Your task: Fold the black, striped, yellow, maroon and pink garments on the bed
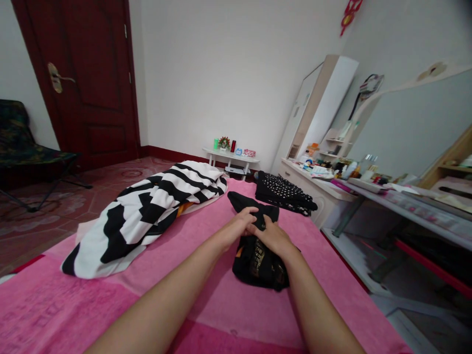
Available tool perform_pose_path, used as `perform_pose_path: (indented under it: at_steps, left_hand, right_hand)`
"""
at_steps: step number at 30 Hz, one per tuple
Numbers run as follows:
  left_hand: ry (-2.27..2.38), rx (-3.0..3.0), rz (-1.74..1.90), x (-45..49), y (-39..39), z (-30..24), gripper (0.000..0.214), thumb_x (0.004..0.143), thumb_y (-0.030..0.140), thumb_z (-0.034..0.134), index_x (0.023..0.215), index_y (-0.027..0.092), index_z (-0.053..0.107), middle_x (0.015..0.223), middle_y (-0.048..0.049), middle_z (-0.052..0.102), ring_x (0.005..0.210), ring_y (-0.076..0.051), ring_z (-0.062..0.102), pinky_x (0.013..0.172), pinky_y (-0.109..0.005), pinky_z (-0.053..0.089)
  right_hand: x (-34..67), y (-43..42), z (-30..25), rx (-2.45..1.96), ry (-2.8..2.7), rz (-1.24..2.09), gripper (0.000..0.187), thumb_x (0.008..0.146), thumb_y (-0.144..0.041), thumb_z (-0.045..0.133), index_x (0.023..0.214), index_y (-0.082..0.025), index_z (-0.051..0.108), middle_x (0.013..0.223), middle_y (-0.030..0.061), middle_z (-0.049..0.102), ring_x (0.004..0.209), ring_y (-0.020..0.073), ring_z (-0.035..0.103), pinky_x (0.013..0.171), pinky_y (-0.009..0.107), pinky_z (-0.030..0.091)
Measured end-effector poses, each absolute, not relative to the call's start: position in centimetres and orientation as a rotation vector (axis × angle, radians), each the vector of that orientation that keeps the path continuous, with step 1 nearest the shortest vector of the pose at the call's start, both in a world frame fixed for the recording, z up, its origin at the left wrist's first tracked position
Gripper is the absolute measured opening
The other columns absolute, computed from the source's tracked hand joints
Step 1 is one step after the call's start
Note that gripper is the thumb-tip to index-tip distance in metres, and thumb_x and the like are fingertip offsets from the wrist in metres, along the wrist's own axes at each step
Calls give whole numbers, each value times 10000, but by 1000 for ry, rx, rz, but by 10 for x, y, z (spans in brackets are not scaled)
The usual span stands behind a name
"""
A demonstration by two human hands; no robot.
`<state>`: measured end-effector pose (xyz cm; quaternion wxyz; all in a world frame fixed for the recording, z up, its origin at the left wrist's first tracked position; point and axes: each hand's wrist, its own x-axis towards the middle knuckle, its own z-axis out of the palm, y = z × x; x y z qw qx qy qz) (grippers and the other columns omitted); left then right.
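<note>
A black garment (265, 265) with gold-coloured studs lies partly folded on the pink bed cover (199, 246). Its far end sticks out past my fingers in loose flaps. My left hand (243, 222) is closed on the black cloth, fingers curled over it from the left. From the right, my right hand (275, 237) grips the same garment, close beside the left and nearly touching it. The cloth under both palms is hidden. A small orange patch shows at the garment's left edge.
Left on the bed lies a heaped black-and-white patterned cloth (158, 211). Folded black dotted clothes (285, 191) are stacked at the far right. A dressing table (317, 184) with many bottles stands beyond the bed's right edge. A low white table (230, 154) is by the far wall.
</note>
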<state>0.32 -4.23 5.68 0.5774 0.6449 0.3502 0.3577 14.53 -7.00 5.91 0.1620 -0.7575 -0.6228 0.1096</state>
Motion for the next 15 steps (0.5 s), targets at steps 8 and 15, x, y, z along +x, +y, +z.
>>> perform_pose_path:
  at_steps: [8, 15]
  left_hand:
    - [847, 1577, 1055, 11, -41, 42, 447, 816, 375, 547, 1231, 209, 553, 1053, -76, 666, 945, -203, 620, 765, -270, 484]
    - [1159, 1307, 1306, -9, 15, 3, 322, 898, 258, 356, 1134, 139, 540, 1030, -118, 657, 855, -184, 648, 718, -289, 496]
  right_hand:
    - [173, -22, 62, -2223, -1659, 677, 977, 523, -478, 743, 1361, -111, 399, 1225, 184, 578, 1070, 290, 592, 835, 358, 480]
    - [188, -45, 70, -1975, -1533, 868, 469, 560, -145, 614, 1028, -161, 613, 765, 4, 691, 651, 165, 642, 563, 242, 491]
